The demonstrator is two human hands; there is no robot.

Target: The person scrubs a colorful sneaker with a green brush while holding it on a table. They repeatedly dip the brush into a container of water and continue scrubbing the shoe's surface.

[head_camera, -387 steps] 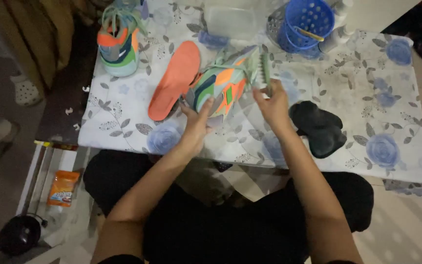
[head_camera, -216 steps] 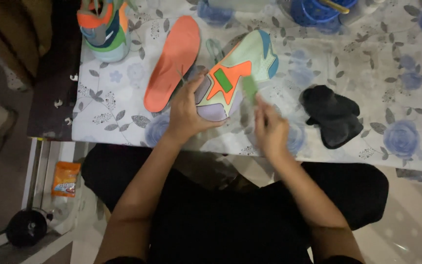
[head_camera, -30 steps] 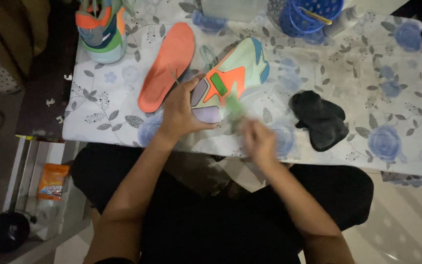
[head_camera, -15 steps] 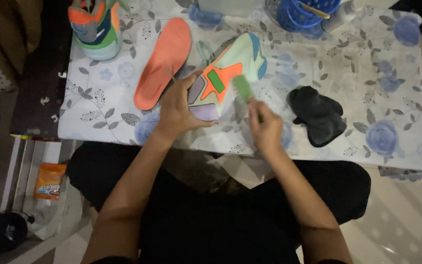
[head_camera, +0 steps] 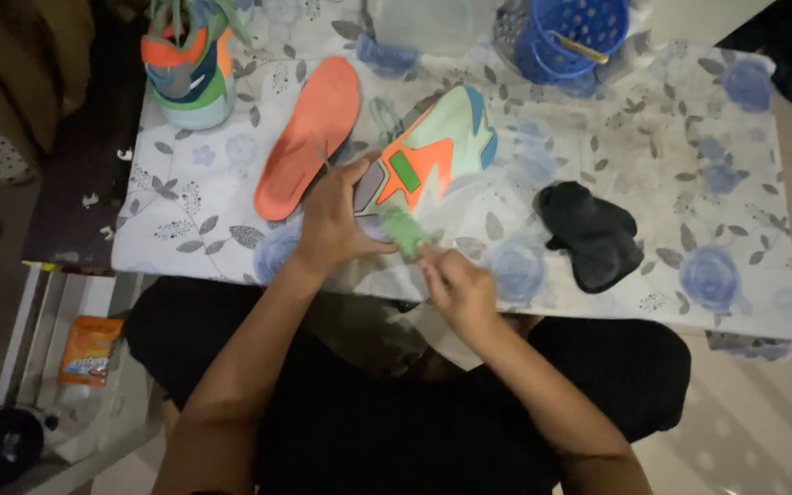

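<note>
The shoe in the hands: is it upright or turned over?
Turned over. The shoe shows its patterned sole upward, steadied by the left hand while the right hand holds a green brush.

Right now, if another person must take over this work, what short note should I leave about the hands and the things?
Left hand: grips the heel end of the multicoloured shoe, which lies sole up on the floral table.
Right hand: holds a green brush against the sole near the heel.
Nearby: orange insole left of the shoe, second shoe at the far left corner, black cloth to the right, blue basket at the far edge.
Done: insole is out.
Left: cannot tell how much of the sole is scrubbed; the second shoe stands apart, untouched.
</note>
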